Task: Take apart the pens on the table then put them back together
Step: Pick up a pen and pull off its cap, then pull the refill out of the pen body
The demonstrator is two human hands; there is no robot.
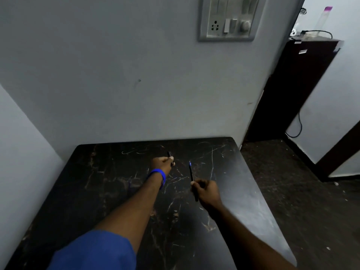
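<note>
Pens are what I am handling, yet the biggest thing before me is the pale grey wall (120,75) filling the upper half of the frame, with the dark, scratched surface (109,188) spreading across the lower half and butting against it. At the right edge of the frame stands a dark cabinet (296,84) with a black cable hanging down beside it, and at the top centre a switch panel (228,18) with a socket is set into the wall. From the bottom left my left arm runs up toward the middle in a blue sleeve (93,252), with a blue wristband (158,177) at the wrist; my bare right arm comes up from the bottom right. My right hand (207,191), just right of centre, is curled shut around a thin dark pen body (191,175) that points up the frame, away from me, and ends in a small blue tip, its lower end poking out below my fist. My left hand (162,163), a little above and left of it and well apart, is closed with the fingertips pinching a small dark pen piece (170,155) low over the surface; it is too blurred for me to tell which part it is or whether it touches the top.
</note>
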